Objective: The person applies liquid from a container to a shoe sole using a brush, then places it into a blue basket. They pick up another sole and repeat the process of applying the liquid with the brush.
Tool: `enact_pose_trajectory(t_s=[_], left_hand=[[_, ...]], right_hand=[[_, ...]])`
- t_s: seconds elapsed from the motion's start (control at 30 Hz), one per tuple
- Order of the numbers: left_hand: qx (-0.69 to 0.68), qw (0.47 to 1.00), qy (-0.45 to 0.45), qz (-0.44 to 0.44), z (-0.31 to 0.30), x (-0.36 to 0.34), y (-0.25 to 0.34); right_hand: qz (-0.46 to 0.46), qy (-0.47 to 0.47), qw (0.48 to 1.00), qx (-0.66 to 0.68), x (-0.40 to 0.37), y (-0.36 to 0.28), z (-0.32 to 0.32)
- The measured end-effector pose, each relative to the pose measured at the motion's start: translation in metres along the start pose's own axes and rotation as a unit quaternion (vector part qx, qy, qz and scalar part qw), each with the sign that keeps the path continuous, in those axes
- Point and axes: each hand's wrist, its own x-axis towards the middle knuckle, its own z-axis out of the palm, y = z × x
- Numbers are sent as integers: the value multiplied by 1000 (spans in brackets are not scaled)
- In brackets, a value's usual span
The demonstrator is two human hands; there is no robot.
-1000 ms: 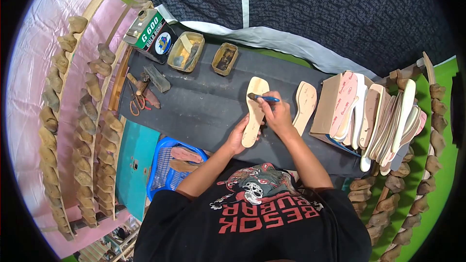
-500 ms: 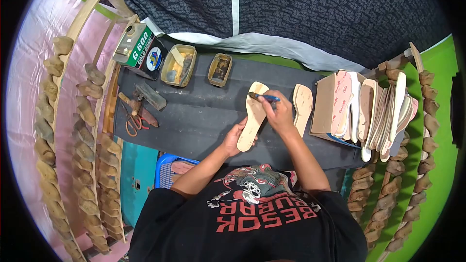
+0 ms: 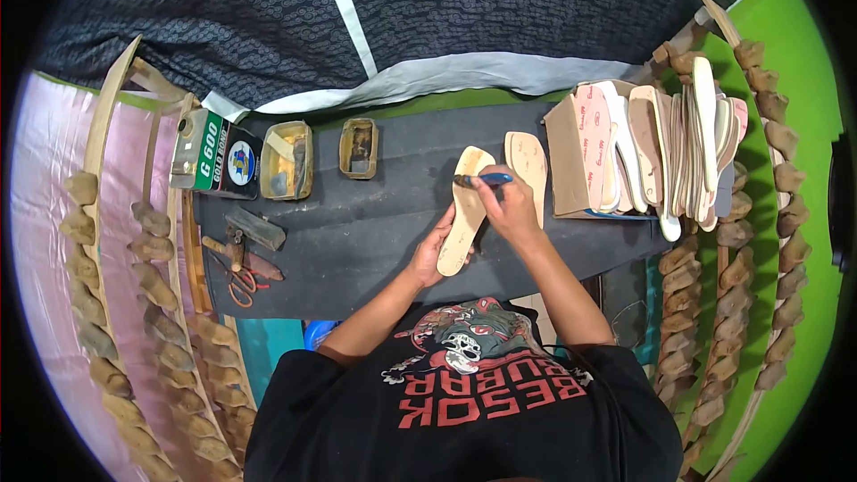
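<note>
Black short-sleeved T-shirt (image 3: 464,428) across the lower middle of the frame, chest printed with a grey, white and red skull (image 3: 464,350) and red block lettering (image 3: 486,397), BESOK BUBAR, seen upside down; arms bare from sleeves (image 3: 299,379) to left hand (image 3: 435,252) and right hand (image 3: 509,211)

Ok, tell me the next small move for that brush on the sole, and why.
Probably a stroke down the insole toward its heel. The right hand holds the brush with its bristles on the toe end, the left hand grips the insole at its heel end, and the surface below the bristles looks bare.
</note>
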Motion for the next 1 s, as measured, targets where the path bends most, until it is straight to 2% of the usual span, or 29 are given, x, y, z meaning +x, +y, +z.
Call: enact_pose_trajectory(t_s=[0.1, 0.33, 0.6, 1.0], left_hand=[[9, 1000, 0, -8, 5, 2, -1], [55, 998, -2, -23, 9, -5, -6], [21, 996, 69, 48, 8, -17, -14], [-15, 996, 66, 63, 18, -31, -15]], right_hand=[[11, -12, 1000, 15, -4, -2, -3], [27, 49, 998, -22, 26, 21, -19], [-36, -86, 993, 74, -5, -7, 4], [12, -51, 998, 42, 49, 20, -3]])
